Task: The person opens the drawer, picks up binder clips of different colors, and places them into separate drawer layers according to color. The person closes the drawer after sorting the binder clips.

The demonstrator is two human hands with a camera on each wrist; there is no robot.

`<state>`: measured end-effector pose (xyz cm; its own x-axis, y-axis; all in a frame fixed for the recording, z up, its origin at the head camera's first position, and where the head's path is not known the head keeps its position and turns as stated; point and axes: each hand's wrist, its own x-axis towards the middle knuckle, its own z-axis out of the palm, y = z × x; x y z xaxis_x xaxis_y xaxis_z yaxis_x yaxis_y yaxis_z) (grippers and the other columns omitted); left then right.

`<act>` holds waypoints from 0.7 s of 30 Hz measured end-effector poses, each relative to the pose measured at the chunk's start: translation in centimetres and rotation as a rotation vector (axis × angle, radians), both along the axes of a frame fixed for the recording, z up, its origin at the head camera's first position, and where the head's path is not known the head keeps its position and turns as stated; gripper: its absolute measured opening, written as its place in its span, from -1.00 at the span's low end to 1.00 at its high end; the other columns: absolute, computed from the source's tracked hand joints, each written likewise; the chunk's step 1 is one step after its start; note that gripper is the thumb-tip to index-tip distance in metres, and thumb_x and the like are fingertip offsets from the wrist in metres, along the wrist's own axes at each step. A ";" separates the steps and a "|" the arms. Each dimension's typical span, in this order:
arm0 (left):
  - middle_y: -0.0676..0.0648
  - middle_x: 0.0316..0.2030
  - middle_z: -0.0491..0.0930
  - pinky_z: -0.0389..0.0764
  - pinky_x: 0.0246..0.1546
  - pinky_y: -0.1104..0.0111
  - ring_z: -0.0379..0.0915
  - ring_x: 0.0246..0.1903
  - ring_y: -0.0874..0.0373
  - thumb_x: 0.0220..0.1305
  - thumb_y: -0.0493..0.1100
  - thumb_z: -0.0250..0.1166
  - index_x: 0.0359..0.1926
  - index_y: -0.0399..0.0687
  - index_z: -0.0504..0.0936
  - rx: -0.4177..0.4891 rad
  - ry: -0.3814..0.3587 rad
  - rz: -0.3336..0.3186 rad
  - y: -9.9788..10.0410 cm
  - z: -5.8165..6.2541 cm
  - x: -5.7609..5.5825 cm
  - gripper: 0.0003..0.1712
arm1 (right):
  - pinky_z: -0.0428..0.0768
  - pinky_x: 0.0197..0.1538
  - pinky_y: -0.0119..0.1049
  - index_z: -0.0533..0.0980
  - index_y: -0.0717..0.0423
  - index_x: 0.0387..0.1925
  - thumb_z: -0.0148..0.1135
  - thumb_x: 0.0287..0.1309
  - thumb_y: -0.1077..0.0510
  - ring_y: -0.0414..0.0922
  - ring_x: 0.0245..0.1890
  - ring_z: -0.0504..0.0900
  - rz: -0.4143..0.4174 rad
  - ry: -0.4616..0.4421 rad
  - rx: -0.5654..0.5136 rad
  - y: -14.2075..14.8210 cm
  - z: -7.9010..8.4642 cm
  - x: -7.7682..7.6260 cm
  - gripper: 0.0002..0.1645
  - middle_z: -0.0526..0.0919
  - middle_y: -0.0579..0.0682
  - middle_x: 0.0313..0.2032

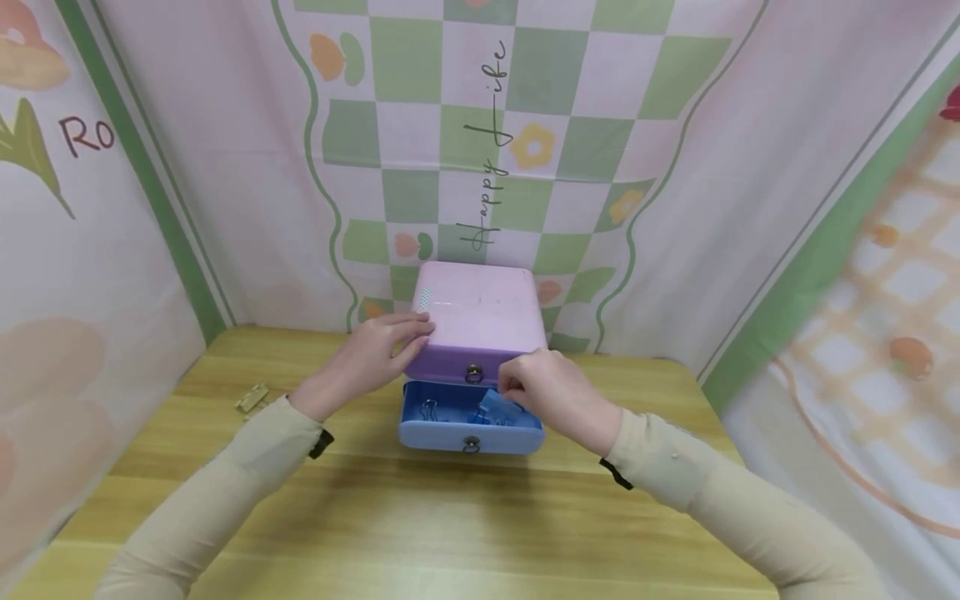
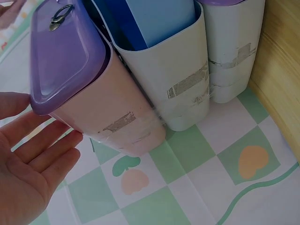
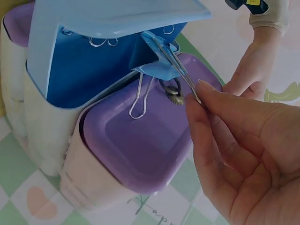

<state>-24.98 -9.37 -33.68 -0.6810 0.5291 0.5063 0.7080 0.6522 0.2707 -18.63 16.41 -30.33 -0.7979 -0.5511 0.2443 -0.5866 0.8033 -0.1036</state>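
A stacked drawer unit (image 1: 480, 304) stands at the back of the table, its pink top box fronted by a purple drawer (image 1: 442, 364) with a ring pull. Below it, a blue drawer (image 1: 435, 437) is pulled out. My right hand (image 3: 248, 145) pinches a blue binder clip (image 3: 161, 65) by one wire handle, over the blue drawer. Its other handle hangs down free in the right wrist view. More clips (image 1: 429, 410) lie inside the drawer, their wire loops showing. With fingers nearly straight, my left hand (image 1: 367, 358) touches the pink box's left side near the purple front.
Gold-coloured binder clips (image 1: 252, 398) lie on the wooden table (image 1: 450, 525) to the left. A patterned cloth (image 1: 408, 133) hangs right behind the drawer unit. In the left wrist view, another purple-fronted compartment (image 2: 232, 51) sits beyond the blue one.
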 end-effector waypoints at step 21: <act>-0.08 0.16 0.54 0.54 0.13 0.21 0.48 0.15 0.06 0.37 -0.04 0.13 0.09 -0.04 0.60 0.016 0.012 0.002 -0.1 -0.2 -0.3 -0.65 | 0.61 -0.38 -0.49 0.62 -0.04 -0.57 0.43 -0.02 0.21 -0.34 -0.52 0.59 0.096 0.034 -0.019 -2.5 -1.1 -1.2 -0.86 0.67 -0.21 -0.54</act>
<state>-25.24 -9.48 -33.87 -0.6759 0.5197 0.5226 0.7101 0.6490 0.2730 -19.79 13.92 -31.47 -0.7327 -0.6196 0.2815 -0.6642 0.7413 -0.0970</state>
